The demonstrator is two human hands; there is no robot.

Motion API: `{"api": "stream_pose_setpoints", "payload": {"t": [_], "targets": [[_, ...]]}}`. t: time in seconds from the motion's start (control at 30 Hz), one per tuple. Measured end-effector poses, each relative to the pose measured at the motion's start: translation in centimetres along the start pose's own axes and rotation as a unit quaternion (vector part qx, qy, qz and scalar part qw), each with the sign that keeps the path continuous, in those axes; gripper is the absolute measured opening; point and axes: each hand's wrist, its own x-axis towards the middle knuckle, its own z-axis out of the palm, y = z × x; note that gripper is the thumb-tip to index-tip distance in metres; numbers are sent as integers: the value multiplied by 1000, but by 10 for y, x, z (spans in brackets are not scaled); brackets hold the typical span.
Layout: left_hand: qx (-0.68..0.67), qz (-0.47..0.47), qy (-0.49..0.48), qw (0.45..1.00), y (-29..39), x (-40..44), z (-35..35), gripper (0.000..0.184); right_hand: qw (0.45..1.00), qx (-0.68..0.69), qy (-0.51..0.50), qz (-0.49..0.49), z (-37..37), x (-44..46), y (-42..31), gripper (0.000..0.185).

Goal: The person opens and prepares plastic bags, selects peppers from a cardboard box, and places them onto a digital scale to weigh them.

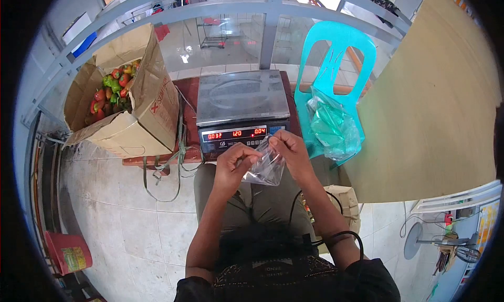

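Observation:
A clear plastic bag (268, 168) hangs between my two hands, just in front of the digital scale (241, 97). My left hand (234, 165) pinches its left side with thumb and fingers. At its upper right edge, my right hand (287, 151) has closed fingers on the plastic. Nothing rests on the scale's metal plate, and its red display is lit. To the left stands an open cardboard box (152, 113) holding red and green peppers (113, 89).
A turquoise plastic chair (332, 66) with plastic bags (333, 126) on it stands right of the scale. Green straps (181, 144) hang by the red table (184, 92). A brown board (420, 113) rises at right. A red bin (68, 252) and a fan (467, 253) are farther out.

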Motion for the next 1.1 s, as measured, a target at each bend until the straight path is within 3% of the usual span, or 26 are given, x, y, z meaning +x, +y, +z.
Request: {"api": "stream_pose_setpoints", "payload": {"t": [0.07, 0.2, 0.3, 0.4, 0.5, 0.57, 0.67, 0.87, 1.1], "targets": [[-35, -10, -18, 999, -8, -2, 1, 30, 1000, 11, -6, -5, 3, 1, 2, 22], [30, -30, -39, 998, -9, -3, -3, 23, 998, 38, -34, -48, 5, 5, 6, 23], [73, -31, -17, 997, -15, -4, 1, 19, 994, 77, -41, 60, 10, 0, -6, 22], [24, -53, -17, 998, -21, -1, 1, 17, 993, -30, -115, -11, 1, 4, 11, 22], [-59, -73, -52, 994, -23, 2, -4, 18, 998, 20, -61, 4, 5, 3, 14, 24], [-91, -113, -78, 986, -13, 2, -6, 21, 998, -20, -45, -35, 8, 5, 14, 26], [-45, -98, -123, 986, -21, 1, -10, 21, 997, -55, -46, -33, 8, 8, 11, 28], [-21, -84, -93, 992, -33, -3, 10, 24, 998, -41, -35, -23, 4, 14, 26, 27], [-149, -108, -51, 982, -20, 1, 20, 25, 997, 41, -67, -22, -1, 14, 12, 20]]}}
